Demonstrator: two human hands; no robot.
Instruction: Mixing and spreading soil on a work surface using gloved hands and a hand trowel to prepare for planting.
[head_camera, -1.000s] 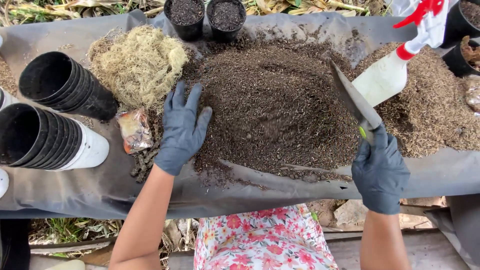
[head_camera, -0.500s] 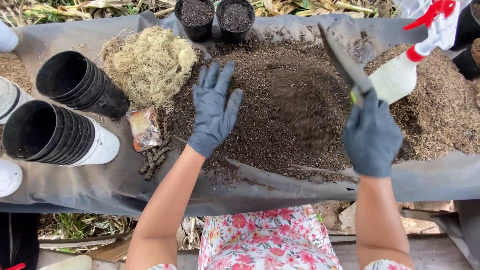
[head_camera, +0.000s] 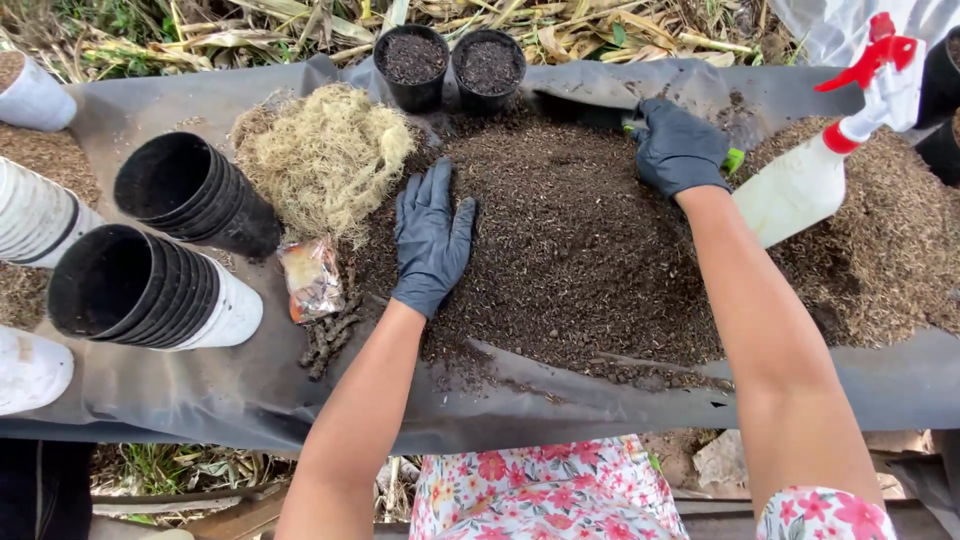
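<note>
A wide heap of dark potting soil (head_camera: 570, 250) lies on a grey plastic sheet (head_camera: 200, 400). My left hand (head_camera: 432, 238), in a dark blue glove, rests flat and spread on the heap's left slope. My right hand (head_camera: 680, 148), also gloved, is closed around a trowel with a green handle (head_camera: 733, 160) at the heap's far right edge. The trowel's blade is hidden behind the hand and the soil.
Two soil-filled black pots (head_camera: 412, 62) stand at the back. A clump of pale fibrous moss (head_camera: 325, 155) lies left of the heap. Stacked black pots (head_camera: 190, 195) and white pots (head_camera: 40, 215) lie at left. A white spray bottle (head_camera: 810, 170) with red trigger lies at right.
My right hand has carried the trowel from the near right side up to the far edge of the heap. My left hand has shifted right and further onto the soil.
</note>
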